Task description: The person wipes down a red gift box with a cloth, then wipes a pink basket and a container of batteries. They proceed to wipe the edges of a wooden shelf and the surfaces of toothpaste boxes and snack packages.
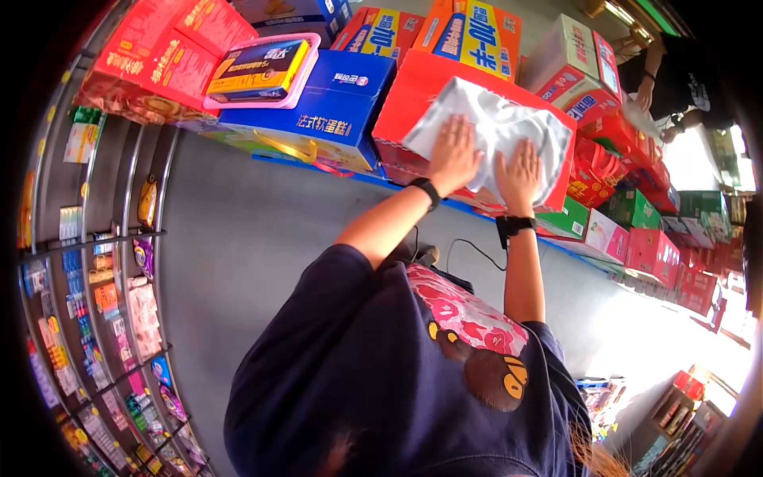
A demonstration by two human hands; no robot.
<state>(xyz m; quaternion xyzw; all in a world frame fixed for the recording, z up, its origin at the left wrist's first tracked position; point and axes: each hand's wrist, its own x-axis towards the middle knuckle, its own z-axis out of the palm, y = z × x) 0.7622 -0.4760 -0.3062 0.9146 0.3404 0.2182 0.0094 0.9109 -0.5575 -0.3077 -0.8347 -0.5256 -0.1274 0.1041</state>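
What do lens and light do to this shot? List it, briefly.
Head view: wide-angle distortion bows the shelving at left, and the corners go black; head view: glare burns out the floor at lower right; head view: bright sheen on the silvery sheet under the left hand and right hand.

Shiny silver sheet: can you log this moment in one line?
left hand: palm-down on shiny silver sheet; right hand: same; beneath: red box

Left hand and right hand flat, palms down, near each other; fingers point far; both arms extended.
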